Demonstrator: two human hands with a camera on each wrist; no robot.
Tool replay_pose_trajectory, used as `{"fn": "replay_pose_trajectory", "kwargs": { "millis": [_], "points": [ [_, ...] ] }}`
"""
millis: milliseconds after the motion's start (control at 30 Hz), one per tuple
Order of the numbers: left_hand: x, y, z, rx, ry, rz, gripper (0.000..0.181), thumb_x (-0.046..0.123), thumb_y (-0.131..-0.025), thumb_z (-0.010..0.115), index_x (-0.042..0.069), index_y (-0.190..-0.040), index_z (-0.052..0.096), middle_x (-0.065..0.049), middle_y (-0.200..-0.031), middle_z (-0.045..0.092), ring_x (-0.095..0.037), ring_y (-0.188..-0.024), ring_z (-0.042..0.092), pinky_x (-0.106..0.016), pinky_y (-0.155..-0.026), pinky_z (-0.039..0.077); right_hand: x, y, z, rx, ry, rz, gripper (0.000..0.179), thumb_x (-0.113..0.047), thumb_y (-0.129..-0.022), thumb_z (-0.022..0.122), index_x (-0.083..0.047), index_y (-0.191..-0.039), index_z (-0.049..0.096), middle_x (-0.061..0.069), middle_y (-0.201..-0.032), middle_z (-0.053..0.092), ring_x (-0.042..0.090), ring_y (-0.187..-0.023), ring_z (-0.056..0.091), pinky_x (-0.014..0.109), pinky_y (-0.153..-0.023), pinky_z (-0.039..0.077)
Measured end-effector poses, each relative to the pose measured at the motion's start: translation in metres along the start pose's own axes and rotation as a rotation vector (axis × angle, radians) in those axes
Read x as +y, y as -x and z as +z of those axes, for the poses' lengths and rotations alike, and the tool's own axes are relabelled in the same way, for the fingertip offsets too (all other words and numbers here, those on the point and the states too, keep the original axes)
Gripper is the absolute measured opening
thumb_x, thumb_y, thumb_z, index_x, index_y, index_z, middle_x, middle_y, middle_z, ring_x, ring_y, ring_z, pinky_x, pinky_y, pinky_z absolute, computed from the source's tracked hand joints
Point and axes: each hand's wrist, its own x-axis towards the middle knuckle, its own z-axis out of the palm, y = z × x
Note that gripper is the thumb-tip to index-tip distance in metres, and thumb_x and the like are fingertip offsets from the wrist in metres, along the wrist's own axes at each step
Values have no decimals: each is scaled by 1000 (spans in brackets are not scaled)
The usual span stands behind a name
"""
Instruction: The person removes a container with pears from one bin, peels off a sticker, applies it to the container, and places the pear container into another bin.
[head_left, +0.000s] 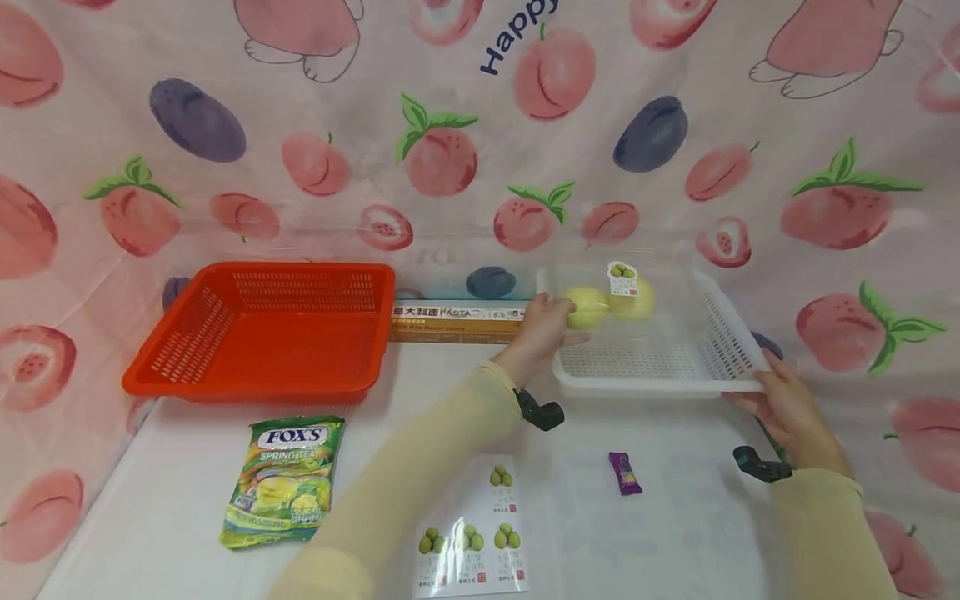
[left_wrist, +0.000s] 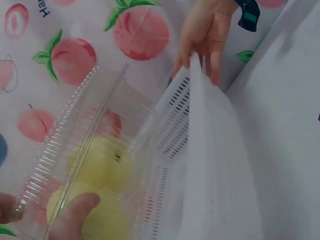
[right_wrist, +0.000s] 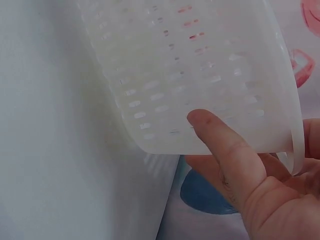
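My left hand point(head_left: 542, 335) grips the near left edge of a clear plastic box point(left_wrist: 117, 95). Inside the box lie two round yellow fruits point(head_left: 588, 307), and a white label with green fruits point(head_left: 622, 280) is stuck on it. The box is at the white perforated basket point(head_left: 652, 385), above its far left part in the head view. My right hand point(head_left: 791, 410) holds the basket by its near right corner, the thumb point(right_wrist: 220, 142) lying against the outer wall in the right wrist view. In the left wrist view the basket looks tilted.
A red basket point(head_left: 300, 390) stands at the left, with a pasta box point(head_left: 457, 321) beside it. Nearer lie a green Fox's candy bag point(head_left: 285, 483), a sticker sheet point(head_left: 474, 533) and a small purple packet point(head_left: 625, 473). Fruit-printed cloth point(head_left: 375, 183) covers the back.
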Motion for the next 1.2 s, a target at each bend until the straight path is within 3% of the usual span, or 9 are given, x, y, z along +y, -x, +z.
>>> {"fn": "replay_pose_trajectory", "kwargs": {
  "millis": [133, 267, 400, 533, 767, 933, 1033, 1200],
  "points": [
    [-8, -10, 7, 2, -57, -14, 67, 5, -94, 50, -1, -152, 17, -21, -133, 41, -29, -102, 60, -37, -78, 57, -1, 1, -1, -28, -33, -2, 68, -25, -106, 43, -37, -155, -2, 10, -162, -11, 3, -91, 62, 47, -100, 32],
    [-17, -21, 13, 2, -94, -17, 53, 6, -95, 49, -5, -143, 29, -17, -114, 47, -29, -102, 58, -39, -79, 56, -2, 2, -1, -47, -35, -12, 69, -25, -106, 44, -36, -155, -3, 10, -162, -10, 1, -90, 62, 46, -100, 31],
    [-28, -31, 21, 62, -170, -22, 42, 7, -96, 50, -4, -134, 39, -14, -110, 51, -32, -102, 60, -39, -79, 56, -2, 3, -2, -49, -35, -24, 69, -25, -106, 44, -36, -155, -3, 12, -162, -8, 1, -92, 63, 47, -100, 31],
    [-37, -36, 30, 113, -234, -32, 42, 10, -97, 51, -2, -135, 37, -13, -111, 50, -35, -101, 62, -38, -81, 55, -1, 3, -1, -43, -42, -22, 68, -26, -106, 43, -36, -156, -1, 11, -162, -6, 1, -93, 63, 47, -100, 30],
    [-45, -37, 40, 134, -189, -55, 47, 8, -97, 52, -1, -138, 30, -13, -112, 46, -34, -109, 55, -44, -85, 54, 0, 1, -1, -39, -6, -15, 68, -29, -105, 45, -39, -155, 0, 11, -162, -4, 4, -98, 59, 48, -101, 31],
    [-49, -40, 44, 128, -138, -113, 62, 6, -94, 51, -2, -147, 18, -17, -122, 40, -34, -120, 44, -52, -90, 50, 0, 2, -4, -32, 13, -16, 68, -32, -105, 45, -41, -155, 0, 10, -162, -4, 12, -109, 52, 48, -100, 31],
    [-50, -44, 42, 141, -202, -170, 69, 5, -92, 49, -1, -150, 13, -19, -130, 39, -37, -127, 39, -59, -95, 44, 0, 2, -5, -30, 12, -21, 68, -32, -105, 45, -40, -155, 0, 10, -162, -4, 15, -114, 51, 48, -100, 31],
    [-48, -50, 37, 144, -337, -288, 69, 4, -90, 47, 0, -151, 13, -17, -127, 41, -32, -121, 40, -53, -104, 35, 0, 1, -5, -24, 12, -24, 68, -31, -105, 46, -39, -156, 1, 11, -162, -2, 14, -113, 52, 49, -101, 32]
  ]
}}
